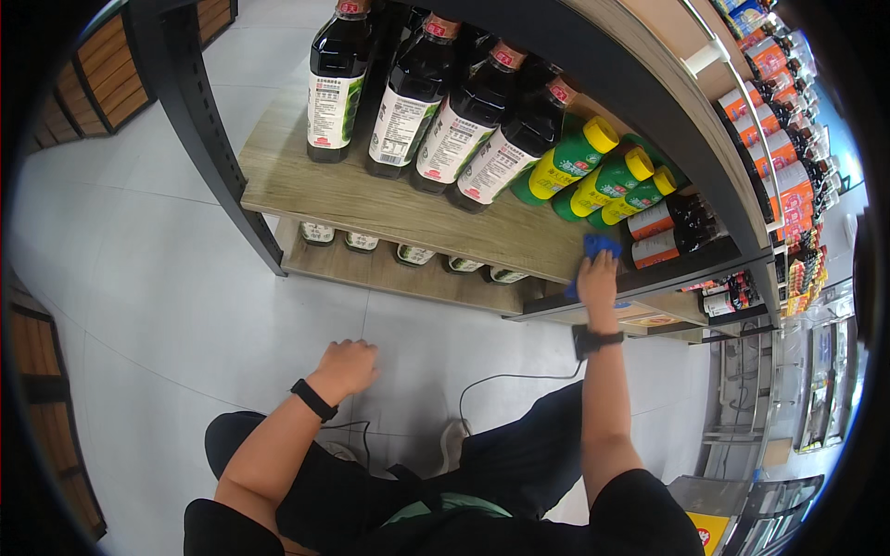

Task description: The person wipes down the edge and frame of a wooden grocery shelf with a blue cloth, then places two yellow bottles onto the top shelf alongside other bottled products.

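My right hand (598,283) presses a blue cloth (601,244) against the right end of a wood-grain shelf (389,219), beside its dark metal frame. Just behind the cloth stand several green-and-yellow bottles (612,184) with yellow caps. Large dark sauce bottles (396,115) with white labels line the shelf further left. My left hand (348,368) hangs over the floor in front of the shelf, its fingers curled in with nothing visible in them. A black band sits on each wrist.
Below, a lower shelf (410,281) holds more bottles. A dark metal upright (215,160) bounds the left side. Orange-labelled bottles (653,233) sit to the right of the cloth. Thin cables (514,376) run near my legs. Wooden crates (115,69) stand at far left.
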Action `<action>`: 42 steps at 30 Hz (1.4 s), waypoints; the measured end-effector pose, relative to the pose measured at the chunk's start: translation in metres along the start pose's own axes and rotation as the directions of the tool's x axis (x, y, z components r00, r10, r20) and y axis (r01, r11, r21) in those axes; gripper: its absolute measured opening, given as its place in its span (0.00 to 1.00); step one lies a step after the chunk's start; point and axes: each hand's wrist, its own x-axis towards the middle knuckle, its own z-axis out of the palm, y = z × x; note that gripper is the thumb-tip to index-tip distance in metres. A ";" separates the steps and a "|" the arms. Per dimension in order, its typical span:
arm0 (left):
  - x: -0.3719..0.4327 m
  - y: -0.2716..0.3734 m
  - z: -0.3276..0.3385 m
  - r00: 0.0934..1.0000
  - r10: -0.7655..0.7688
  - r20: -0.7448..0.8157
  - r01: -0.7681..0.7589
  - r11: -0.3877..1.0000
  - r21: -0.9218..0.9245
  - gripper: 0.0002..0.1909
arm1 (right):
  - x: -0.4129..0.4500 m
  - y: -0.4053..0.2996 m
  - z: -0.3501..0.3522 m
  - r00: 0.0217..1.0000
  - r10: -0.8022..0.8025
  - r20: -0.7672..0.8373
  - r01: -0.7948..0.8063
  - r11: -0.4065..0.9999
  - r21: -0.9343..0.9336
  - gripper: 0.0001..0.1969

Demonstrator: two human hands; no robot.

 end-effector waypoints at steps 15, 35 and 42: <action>0.012 0.008 0.003 0.999 0.038 -0.018 -0.038 0.999 0.015 0.17 | -0.050 -0.197 -0.087 0.862 -0.447 -0.241 0.507 0.747 0.430 0.31; -0.010 0.004 -0.012 0.993 -0.048 -0.105 0.044 0.998 -0.038 0.17 | -0.033 -0.228 -0.076 0.673 -0.632 -0.385 0.739 0.570 0.359 0.28; -0.027 -0.006 -0.027 0.969 -0.146 -0.198 0.133 0.988 -0.077 0.17 | -0.031 -0.367 -0.096 0.509 -0.738 -0.442 0.854 0.371 0.364 0.32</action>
